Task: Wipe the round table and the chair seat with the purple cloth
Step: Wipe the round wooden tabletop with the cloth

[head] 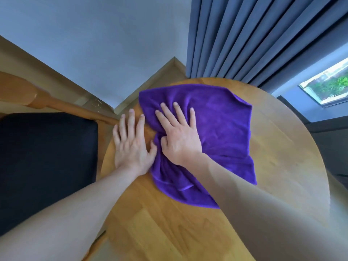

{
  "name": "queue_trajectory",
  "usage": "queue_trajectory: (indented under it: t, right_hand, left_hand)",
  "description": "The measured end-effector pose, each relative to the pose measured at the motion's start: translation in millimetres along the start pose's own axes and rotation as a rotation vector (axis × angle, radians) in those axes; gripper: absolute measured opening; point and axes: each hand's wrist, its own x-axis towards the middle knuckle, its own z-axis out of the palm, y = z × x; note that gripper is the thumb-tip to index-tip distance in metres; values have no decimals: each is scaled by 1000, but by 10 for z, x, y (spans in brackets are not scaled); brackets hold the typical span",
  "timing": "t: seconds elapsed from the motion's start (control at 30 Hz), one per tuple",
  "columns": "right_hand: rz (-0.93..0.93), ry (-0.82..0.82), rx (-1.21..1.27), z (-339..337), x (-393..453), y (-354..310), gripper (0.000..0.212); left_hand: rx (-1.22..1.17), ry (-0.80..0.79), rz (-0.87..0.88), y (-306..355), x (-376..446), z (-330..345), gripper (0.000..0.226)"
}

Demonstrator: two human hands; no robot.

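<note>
Purple cloth (pixel 216 129) lies on round table (pixel 282 157) under right hand's (pixel 178 134) flat, spread fingers (pixel 167 113).

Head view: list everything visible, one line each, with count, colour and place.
purple cloth: one, purple, spread on the round table's far left part.
round table: one, light wood, centre and right.
chair seat: one, black cushion, left of the table.
chair frame: one, orange-brown wood, upper left.
curtain: one, grey-blue, pleated, behind the table.
window: one, greenery outside, far right.
wall: pale, upper left.
left hand: flat on the bare table beside the cloth.
right hand: pressing flat on the cloth.
</note>
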Motion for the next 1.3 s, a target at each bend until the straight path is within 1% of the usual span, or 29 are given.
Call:
queue_trajectory:
  t: [0.07,0.13,0.17,0.2,0.23,0.3,0.43,0.5,0.57,0.67,0.77,0.83,0.87,0.93,1.03,1.1,1.13,1.2,1.3]
  right_hand:
    - [-182,-84,-30,-42,-116,219,83]
    - [-319,-130,-86,-142,-171,559,86]
    - [-350,-137,-107,-205,-176,727,88]
    - [-339,-128,-112,-264,-170,870,89]
    - [-293,-104,-97,-311,-151,970,89]
    - [-133,-25,-39,-344,-84,1001,87]
    - [179,132,27,-198,93,625,80]
    - [238,146,19,-116,113,445,79]
    - [162,101,-15,-63,39,350,79]
    - [-82,-6,-72,-50,-185,394,81]
    - [-310,-120,-133,-143,-346,709,84]
    - [-388,-147,-195,-252,-315,985,87]
    - [-371,-136,-210,-303,-252,1086,88]
    - [-225,-73,-176,-356,-66,1133,87]
    - [85,42,-91,-308,195,805,84]
    - [212,92,-58,-219,294,509,84]
    - [236,100,-52,-173,310,384,84]
    - [189,76,-56,-108,287,233,83]
    - [-39,-32,-91,-126,179,305,80]
  left_hand:
    - [-13,0,-2,17,1,7,76]
    - [-28,8,-4,30,5,14,74]
    - [-32,10,-3,39,4,16,75]
    - [-33,13,-1,48,3,18,77]
    - [-32,13,0,52,4,19,79]
    - [-30,11,3,60,5,15,80]
    - [-19,14,-3,82,-1,25,80]
    - [-21,15,0,95,5,33,79]
    - [-18,14,1,110,10,38,80]
    - [-26,16,-3,130,7,46,81]
    - [-33,23,-6,144,8,47,78]
    - [-41,25,-8,152,16,41,78]
    - [-42,24,-8,151,19,34,79]
    - [-35,25,-3,150,22,32,80]
    - [-26,33,5,148,1,33,80]
    - [-18,33,5,147,-7,31,80]
    - [-8,27,4,141,-11,29,82]
    - [7,11,6,132,-10,20,84]
    - [-3,10,9,140,-20,-8,84]
